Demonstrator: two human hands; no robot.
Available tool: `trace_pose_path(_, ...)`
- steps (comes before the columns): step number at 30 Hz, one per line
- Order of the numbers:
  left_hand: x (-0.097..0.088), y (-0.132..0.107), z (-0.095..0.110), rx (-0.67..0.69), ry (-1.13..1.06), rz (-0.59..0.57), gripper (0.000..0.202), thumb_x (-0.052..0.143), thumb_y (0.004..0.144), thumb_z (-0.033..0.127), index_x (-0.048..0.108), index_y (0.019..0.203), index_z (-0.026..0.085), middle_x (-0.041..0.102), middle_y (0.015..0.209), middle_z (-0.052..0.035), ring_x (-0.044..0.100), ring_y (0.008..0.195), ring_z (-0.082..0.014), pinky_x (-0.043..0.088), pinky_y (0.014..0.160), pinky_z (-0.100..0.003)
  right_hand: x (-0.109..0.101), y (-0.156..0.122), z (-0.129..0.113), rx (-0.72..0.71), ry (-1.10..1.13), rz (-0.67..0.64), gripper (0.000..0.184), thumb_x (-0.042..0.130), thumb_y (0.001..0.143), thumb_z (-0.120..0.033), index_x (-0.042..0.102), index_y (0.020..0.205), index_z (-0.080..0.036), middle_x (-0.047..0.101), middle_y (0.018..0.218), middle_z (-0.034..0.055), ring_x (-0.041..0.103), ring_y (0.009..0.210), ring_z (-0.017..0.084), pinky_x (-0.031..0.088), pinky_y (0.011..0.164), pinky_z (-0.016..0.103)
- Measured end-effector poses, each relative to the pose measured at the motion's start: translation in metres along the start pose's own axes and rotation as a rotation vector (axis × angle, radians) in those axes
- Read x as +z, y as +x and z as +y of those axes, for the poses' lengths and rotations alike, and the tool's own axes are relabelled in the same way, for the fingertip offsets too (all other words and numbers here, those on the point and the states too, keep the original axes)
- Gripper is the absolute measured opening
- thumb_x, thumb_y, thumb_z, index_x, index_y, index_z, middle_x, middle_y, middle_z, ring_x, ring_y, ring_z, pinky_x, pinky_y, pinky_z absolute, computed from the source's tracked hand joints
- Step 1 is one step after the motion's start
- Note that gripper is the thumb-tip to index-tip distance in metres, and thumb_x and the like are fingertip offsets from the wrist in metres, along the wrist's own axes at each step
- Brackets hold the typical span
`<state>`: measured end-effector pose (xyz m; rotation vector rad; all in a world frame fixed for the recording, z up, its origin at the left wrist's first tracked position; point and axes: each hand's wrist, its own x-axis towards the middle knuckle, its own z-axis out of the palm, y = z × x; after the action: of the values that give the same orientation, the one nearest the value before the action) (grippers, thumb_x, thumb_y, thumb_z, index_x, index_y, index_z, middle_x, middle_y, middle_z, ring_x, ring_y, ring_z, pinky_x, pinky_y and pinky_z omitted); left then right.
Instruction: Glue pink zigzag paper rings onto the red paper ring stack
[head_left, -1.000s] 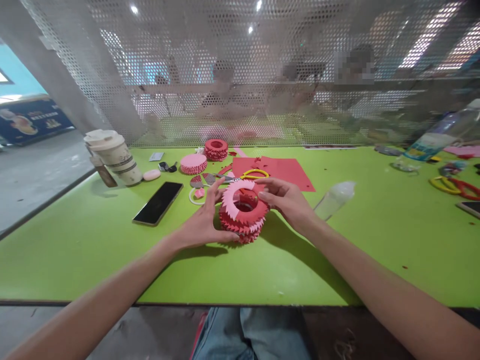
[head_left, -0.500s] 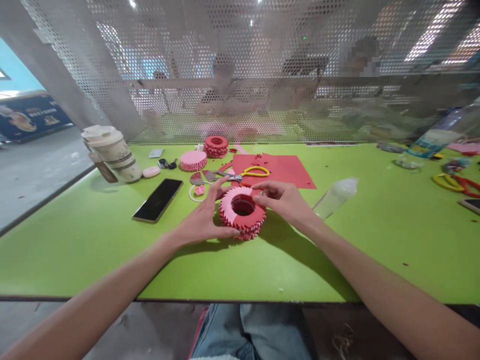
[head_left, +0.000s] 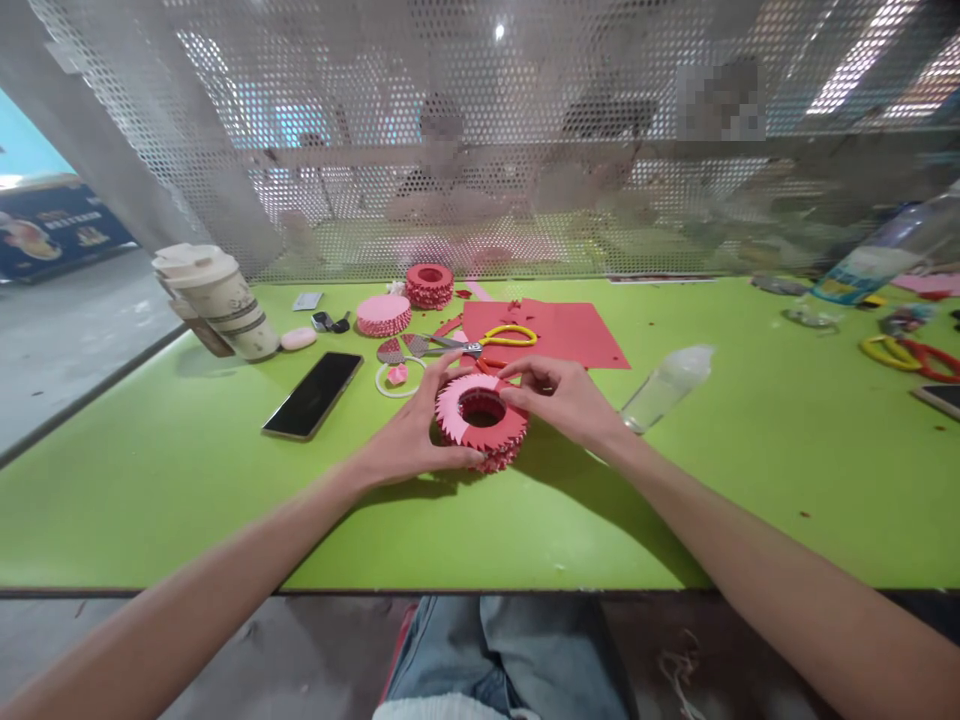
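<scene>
Cupping the left side of a stack of toothed red and pink paper rings [head_left: 487, 440], the left hand [head_left: 409, 435] is forming a wide C, its thumb lying along the near edge. The right hand [head_left: 566, 400] is pinching the far right rim, thumb and forefinger nearly together — whether they are gripping only the top ring, one cannot tell. The stack is sitting between both hands, touching each, its hole facing up and its axis looking close to upright. Beyond it, yellow-handled scissors [head_left: 474, 350] are lying beside a red sheet [head_left: 577, 335] on the green table [head_left: 375, 550].
</scene>
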<state>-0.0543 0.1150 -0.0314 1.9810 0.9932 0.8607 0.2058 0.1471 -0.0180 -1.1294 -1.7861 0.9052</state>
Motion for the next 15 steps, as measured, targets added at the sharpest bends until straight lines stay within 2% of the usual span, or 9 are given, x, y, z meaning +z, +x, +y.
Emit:
trace_pose_path(4, -0.0001, 0.0011, 0.0021, -0.046, -0.036, 0.006, 0.128, 0.095, 0.076, 0.052, 0.019, 0.177, 0.032, 0.046, 0.174, -0.0182, 0.041, 0.165, -0.0411, 0.032, 0.137, -0.062, -0.0009, 0.0007, 0.0006, 0.005, 0.014, -0.001, 0.027, 0.087, 0.088, -0.047, 0.084, 0.100, -0.023, 0.064, 0.068, -0.0028, 0.053, 0.063, 0.016, 0.039, 0.063, 0.033)
trace_pose_path(11, 0.0014, 0.0034, -0.0015, -0.036, -0.055, -0.006, 0.130, 0.096, 0.075, 0.050, 0.017, 0.178, 0.034, 0.044, 0.176, -0.0165, 0.042, 0.164, -0.0401, 0.032, 0.138, -0.062, -0.0002, 0.0026, 0.0076, 0.019, -0.010, -0.032, 0.031, 0.084, 0.091, -0.052, 0.083, 0.106, -0.025, 0.078, 0.089, 0.0034, 0.062, 0.073, 0.019, 0.045, 0.068, 0.034)
trace_pose_path(13, -0.0004, 0.0035, -0.0037, -0.020, -0.041, -0.014, 0.133, 0.096, 0.075, 0.050, 0.014, 0.178, 0.035, 0.043, 0.176, -0.0163, 0.041, 0.165, -0.0399, 0.032, 0.138, -0.060, -0.0015, 0.0040, 0.0088, 0.046, -0.008, -0.044, 0.036, 0.079, 0.094, -0.058, 0.081, 0.108, -0.025, 0.078, 0.092, 0.0041, 0.064, 0.077, 0.020, 0.047, 0.069, 0.034)
trace_pose_path(15, -0.0041, 0.0033, -0.0055, -0.011, -0.017, -0.047, 0.142, 0.099, 0.071, 0.049, 0.008, 0.179, 0.035, 0.042, 0.177, -0.0178, 0.041, 0.166, -0.0416, 0.033, 0.138, -0.062, -0.0067, 0.0060, 0.0097, 0.123, -0.016, -0.086, 0.043, 0.061, 0.103, -0.063, 0.079, 0.110, -0.025, 0.074, 0.086, 0.0033, 0.061, 0.072, 0.019, 0.044, 0.066, 0.033)
